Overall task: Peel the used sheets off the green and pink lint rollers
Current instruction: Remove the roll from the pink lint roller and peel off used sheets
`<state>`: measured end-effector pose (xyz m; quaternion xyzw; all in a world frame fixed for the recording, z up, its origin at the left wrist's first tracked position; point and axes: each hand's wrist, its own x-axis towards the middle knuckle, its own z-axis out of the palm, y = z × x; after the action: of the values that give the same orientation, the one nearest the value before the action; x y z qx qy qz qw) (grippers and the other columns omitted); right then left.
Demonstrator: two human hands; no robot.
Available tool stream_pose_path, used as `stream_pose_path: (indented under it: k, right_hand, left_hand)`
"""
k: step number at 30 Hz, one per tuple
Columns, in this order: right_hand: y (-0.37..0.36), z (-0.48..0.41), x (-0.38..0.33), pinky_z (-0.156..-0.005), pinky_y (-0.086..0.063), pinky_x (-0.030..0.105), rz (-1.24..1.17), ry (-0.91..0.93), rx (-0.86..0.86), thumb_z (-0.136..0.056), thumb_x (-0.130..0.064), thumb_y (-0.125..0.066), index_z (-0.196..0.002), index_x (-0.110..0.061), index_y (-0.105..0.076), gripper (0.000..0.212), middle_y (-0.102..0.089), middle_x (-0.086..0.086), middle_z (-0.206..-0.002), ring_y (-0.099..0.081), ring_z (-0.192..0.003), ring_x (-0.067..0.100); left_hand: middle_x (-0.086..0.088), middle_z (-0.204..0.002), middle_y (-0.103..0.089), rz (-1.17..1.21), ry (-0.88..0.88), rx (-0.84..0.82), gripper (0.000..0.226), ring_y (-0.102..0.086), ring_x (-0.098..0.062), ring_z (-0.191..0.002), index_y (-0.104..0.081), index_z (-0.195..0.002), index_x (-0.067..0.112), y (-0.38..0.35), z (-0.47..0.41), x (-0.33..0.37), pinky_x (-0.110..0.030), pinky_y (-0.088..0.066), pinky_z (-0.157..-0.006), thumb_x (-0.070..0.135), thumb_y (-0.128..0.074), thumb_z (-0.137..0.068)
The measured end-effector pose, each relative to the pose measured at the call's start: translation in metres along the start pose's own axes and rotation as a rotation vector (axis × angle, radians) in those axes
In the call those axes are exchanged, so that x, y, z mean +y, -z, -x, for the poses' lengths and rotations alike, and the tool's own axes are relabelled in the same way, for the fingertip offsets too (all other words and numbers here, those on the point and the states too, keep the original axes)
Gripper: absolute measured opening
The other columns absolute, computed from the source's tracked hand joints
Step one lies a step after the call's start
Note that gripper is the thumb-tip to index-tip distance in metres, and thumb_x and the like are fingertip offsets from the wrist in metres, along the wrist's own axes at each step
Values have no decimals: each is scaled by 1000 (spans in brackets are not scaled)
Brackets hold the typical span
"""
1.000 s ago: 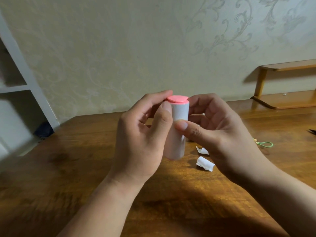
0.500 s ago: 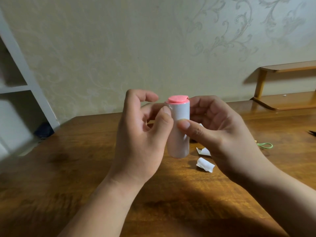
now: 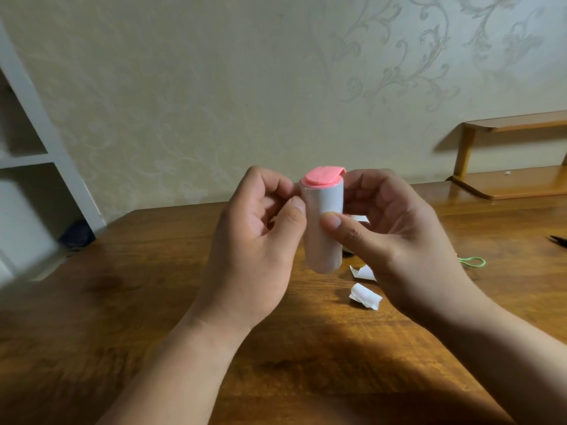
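Note:
The pink lint roller point(image 3: 322, 204), a white sticky roll with a pink end cap, stands upright in the air above the wooden table point(image 3: 129, 302). My right hand point(image 3: 395, 237) grips it from the right, thumb pressed on the front of the roll. My left hand point(image 3: 257, 240) is at its left side, thumb tip against the roll's upper edge, fingers curled behind. Two peeled white sheets point(image 3: 365, 296) lie crumpled on the table below my right hand. A thin green loop point(image 3: 472, 261) shows at the right; the rest of that item is hidden by my right hand.
A low wooden shelf point(image 3: 515, 182) stands at the back right against the patterned wall. A white shelving unit point(image 3: 33, 154) is at the left edge. A dark pointed object point(image 3: 558, 240) lies at the table's far right edge.
My left fingers, first wrapped over the roll's top, have lifted and curled back behind it. The thumb has slid to the roll's upper left edge. The roller has stayed upright.

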<state>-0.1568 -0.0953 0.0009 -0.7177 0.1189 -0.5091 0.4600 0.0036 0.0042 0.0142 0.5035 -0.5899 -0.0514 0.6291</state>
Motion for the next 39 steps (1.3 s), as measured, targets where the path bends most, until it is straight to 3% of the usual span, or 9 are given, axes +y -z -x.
stream_pose_path:
  k: [2, 4, 16, 20, 22, 24, 27, 30, 39]
  right_hand:
    - [-1, 0, 1, -97, -64, 45, 29, 16, 24, -93, -29, -81, -128, -21, -66, 39, -79, -4, -121, -76, -117, 16]
    - [0, 0, 2, -97, -64, 44, 95, 42, 53, -93, -29, -81, -129, -21, -65, 40, -78, -4, -121, -75, -117, 16]
    - [0, 1, 7, -96, -56, 23, 577, 320, 154, -90, -24, -83, -133, -14, -60, 50, -63, -8, -126, -65, -115, 8]
    - [1, 0, 7, -95, -58, 27, 634, 332, 154, -90, -25, -81, -134, -13, -60, 50, -63, -5, -128, -64, -117, 9]
    - [1, 0, 8, -95, -58, 24, 615, 334, 148, -91, -25, -82, -135, -14, -60, 50, -64, -6, -129, -65, -116, 9]
    - [1, 2, 8, -94, -58, 24, 521, 287, 125, -93, -25, -83, -135, -18, -60, 48, -68, -8, -127, -68, -116, 8]
    - [0, 2, 6, -90, -61, 29, 246, 97, 67, -95, -30, -80, -133, -25, -63, 42, -76, -9, -120, -74, -113, 13]
    - [1, 0, 1, -86, -60, 23, 24, -43, -7, -96, -31, -74, -131, -27, -69, 36, -80, -7, -117, -76, -111, 11]
    - [0, 0, -2, -87, -58, 20, -46, -88, -38, -96, -30, -71, -129, -25, -70, 33, -81, -7, -116, -77, -109, 11]
  left_hand:
    - [6, -97, -74, -54, -33, 28, 8, -72, -11, -92, -66, -110, 18, -1, 0, 0, -21, -58, -74, 22, -67, -103]
    - [5, -109, -77, -115, -34, 55, 13, -74, -10, -105, -70, -112, 16, -1, 0, 1, -13, -57, -82, 24, -70, -102]
    - [16, -91, -77, -277, 21, 98, 6, -73, -5, -94, -82, -104, 21, -1, -1, 2, -9, -53, -77, 21, -77, -101]
    - [15, -81, -75, -230, 58, 79, 12, -75, -11, -86, -79, -92, 27, 2, -3, -1, -19, -59, -73, 21, -76, -103]
    - [5, -82, -76, -131, 113, 65, 18, -76, -23, -85, -79, -87, 25, 3, -4, -4, -46, -68, -84, 18, -78, -103]
    - [-5, -84, -76, 8, 170, 53, 16, -75, -36, -90, -77, -82, 22, 3, -5, -6, -58, -68, -87, 20, -77, -98]
    - [-1, -86, -75, 219, 270, 10, 19, -75, -18, -85, -77, -76, 30, 4, -9, -4, -35, -66, -77, 22, -71, -91]
    - [5, -86, -75, 345, 352, -59, 23, -74, -10, -85, -75, -72, 31, 6, -11, -4, -25, -61, -70, 23, -66, -91]
    - [8, -82, -71, 340, 331, -63, 23, -70, -9, -82, -70, -74, 31, 5, -10, -5, -27, -57, -75, 41, -77, -93]
